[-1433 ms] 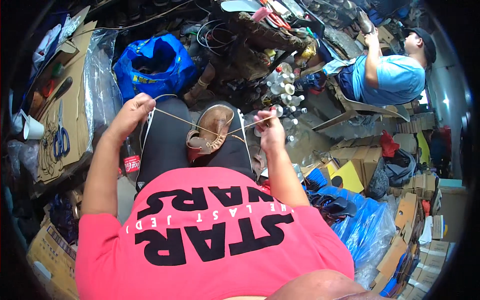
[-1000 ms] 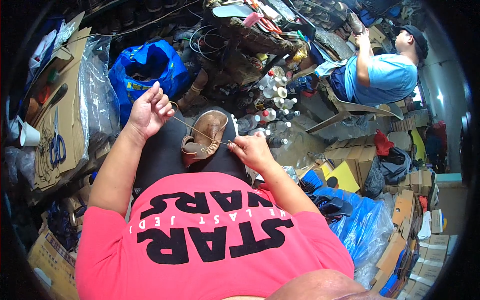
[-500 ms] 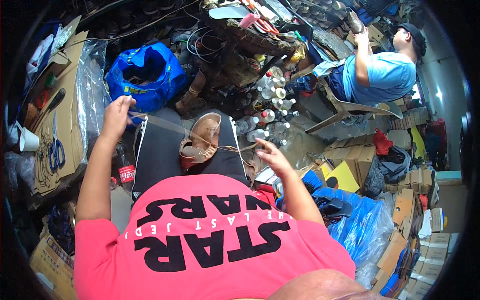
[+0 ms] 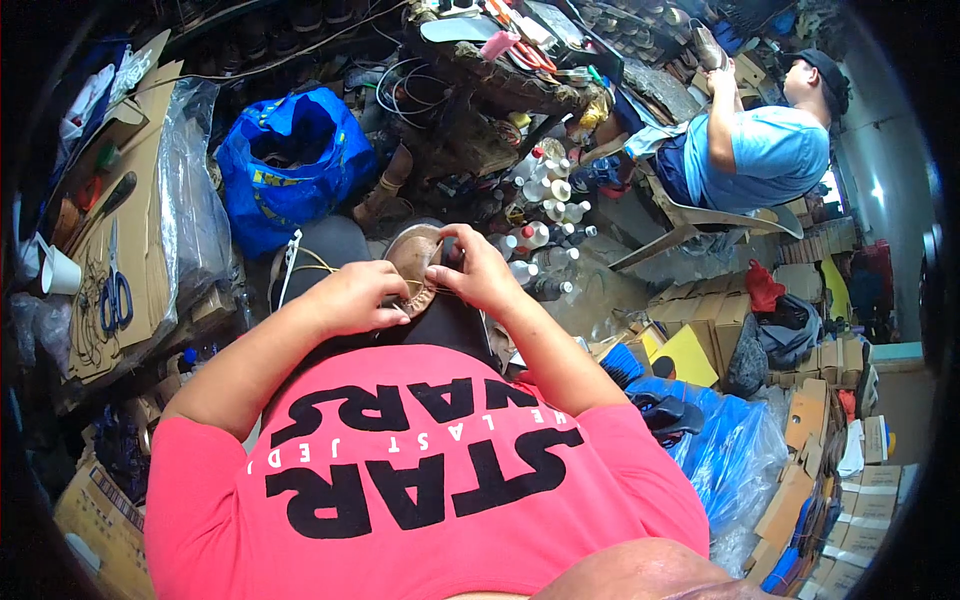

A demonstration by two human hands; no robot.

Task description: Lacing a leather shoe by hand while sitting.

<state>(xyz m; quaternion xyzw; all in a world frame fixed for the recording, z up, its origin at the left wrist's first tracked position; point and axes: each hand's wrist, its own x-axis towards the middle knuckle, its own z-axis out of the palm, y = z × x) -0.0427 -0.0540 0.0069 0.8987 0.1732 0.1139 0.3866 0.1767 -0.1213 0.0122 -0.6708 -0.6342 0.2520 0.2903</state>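
Observation:
A brown leather shoe point(image 4: 410, 258) lies in my lap between my thighs, its stitched edge partly covered by my fingers. From its left side my left hand point(image 4: 358, 298) reaches in, fingers bent and pressed together at the shoe's edge; what they pinch is too small to make out. My right hand point(image 4: 474, 270) grips the shoe's right side, with the thumb on its upper face and the fingers curled over the far edge. A thin yellowish thread point(image 4: 316, 260) trails over my left thigh near the left hand.
A blue bag point(image 4: 290, 190) stands ahead on the left, beside cardboard with blue-handled scissors point(image 4: 114, 295). Several bottles point(image 4: 530, 235) crowd the floor ahead to the right, below a cluttered workbench point(image 4: 500, 90). A seated person in light blue point(image 4: 750, 155) holds a shoe point(image 4: 710, 48) farther off.
Both hands were spread wide apart, with thread stretched out from the shoe on either side. They have come inward and now meet at the shoe, with the thread slack.

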